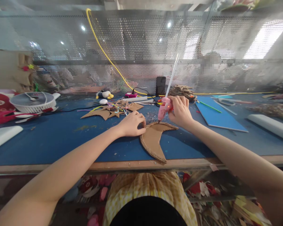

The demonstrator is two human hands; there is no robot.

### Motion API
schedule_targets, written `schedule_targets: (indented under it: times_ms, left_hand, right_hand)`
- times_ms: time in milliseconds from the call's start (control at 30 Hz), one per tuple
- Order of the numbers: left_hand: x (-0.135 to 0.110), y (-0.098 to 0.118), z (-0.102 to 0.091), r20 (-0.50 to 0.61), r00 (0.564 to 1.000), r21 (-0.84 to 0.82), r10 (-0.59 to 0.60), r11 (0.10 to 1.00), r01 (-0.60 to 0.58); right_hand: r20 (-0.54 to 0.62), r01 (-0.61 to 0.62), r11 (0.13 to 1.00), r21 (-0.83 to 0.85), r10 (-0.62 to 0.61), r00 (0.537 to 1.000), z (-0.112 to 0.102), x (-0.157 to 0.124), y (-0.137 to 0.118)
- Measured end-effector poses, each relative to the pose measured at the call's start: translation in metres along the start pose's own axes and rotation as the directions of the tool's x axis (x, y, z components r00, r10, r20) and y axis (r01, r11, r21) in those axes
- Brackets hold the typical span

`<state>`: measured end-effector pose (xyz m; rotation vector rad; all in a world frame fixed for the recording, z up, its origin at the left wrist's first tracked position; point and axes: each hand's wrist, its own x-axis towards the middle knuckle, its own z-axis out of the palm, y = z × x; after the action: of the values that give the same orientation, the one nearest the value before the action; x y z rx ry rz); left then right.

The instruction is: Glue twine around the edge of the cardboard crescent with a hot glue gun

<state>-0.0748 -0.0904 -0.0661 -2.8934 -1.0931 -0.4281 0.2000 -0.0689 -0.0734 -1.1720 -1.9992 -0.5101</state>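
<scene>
1. The cardboard crescent (pixel 153 138) lies flat on the blue tabletop (pixel 118 149), its hollow side facing right and its near tip reaching the wooden front edge.
2. At the crescent's upper rim is the nozzle of a pink glue gun (pixel 164 108), with a long whitish glue stick (pixel 172 75) rising from its back.
3. The right hand (pixel 181 110), beyond the crescent and a little to its right, has its fingers wrapped round the glue gun in a firm grasp.
4. The left hand (pixel 132 124) touches the crescent's upper left edge with curled fingers; from this angle I cannot tell whether they pinch the cardboard or only rest against it.
5. Left of the crescent and farther back are cardboard scraps (pixel 96 114), some star-shaped.
6. Beyond the crescent stand a dark phone (pixel 160 85) and, to the phone's right, a bundle of twigs (pixel 181 91).
7. Right of the crescent, farther back, a blue board (pixel 219 114) carries a green pencil (pixel 209 106).
</scene>
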Motion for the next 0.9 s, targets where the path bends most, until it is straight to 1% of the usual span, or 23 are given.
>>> schedule_targets:
  times_ms: [100,200,267,367,533,600,667,733,800,833,900]
  left_hand:
    - [0.001,-0.003,0.003,0.012,1.000,-0.013,0.008,1.000,-0.008]
    - [0.002,-0.008,0.007,-0.002,1.000,-0.058,0.017,0.998,-0.017]
    - [0.003,-0.011,0.009,-0.012,1.000,-0.087,0.024,0.996,-0.025]
    - [0.003,-0.013,0.011,-0.027,0.998,-0.097,0.051,0.994,-0.053]
    - [0.002,-0.010,0.009,-0.051,0.998,-0.082,0.040,0.996,-0.044]
    - [0.002,-0.008,0.007,-0.061,0.998,-0.074,0.033,0.997,-0.037]
    - [0.002,-0.007,0.005,-0.072,0.997,-0.076,0.033,0.996,-0.039]
    - [0.002,-0.006,0.004,-0.088,0.995,-0.086,0.037,0.995,-0.045]
    - [0.002,-0.006,0.004,-0.111,0.993,-0.087,0.042,0.995,-0.052]
    - [0.002,-0.006,0.004,-0.123,0.991,-0.083,0.044,0.995,-0.054]
    - [0.002,-0.005,0.004,-0.136,0.990,-0.075,0.049,0.995,-0.059]
  right_hand:
    - [0.004,-0.109,0.994,0.002,0.109,0.994,0.007,-0.001,0.009]
    - [0.039,-0.214,0.977,0.001,0.214,0.976,0.016,-0.002,0.019]
    - [0.071,-0.296,0.955,-0.009,0.296,0.953,0.021,-0.002,0.025]
    - [0.150,-0.398,0.916,-0.039,0.399,0.904,0.026,-0.002,0.033]
    - [0.277,-0.465,0.881,-0.083,0.469,0.838,0.030,-0.003,0.040]
    - [0.327,-0.474,0.875,-0.101,0.479,0.814,0.031,-0.005,0.042]
    - [0.369,-0.465,0.878,-0.117,0.473,0.800,0.032,-0.008,0.043]
    - [0.402,-0.440,0.888,-0.131,0.453,0.796,0.033,-0.009,0.044]
    - [0.404,-0.420,0.894,-0.156,0.445,0.799,0.034,-0.009,0.043]
    - [0.382,-0.412,0.896,-0.166,0.443,0.811,0.033,-0.008,0.042]
    - [0.292,-0.386,0.912,-0.141,0.411,0.864,0.031,-0.005,0.038]
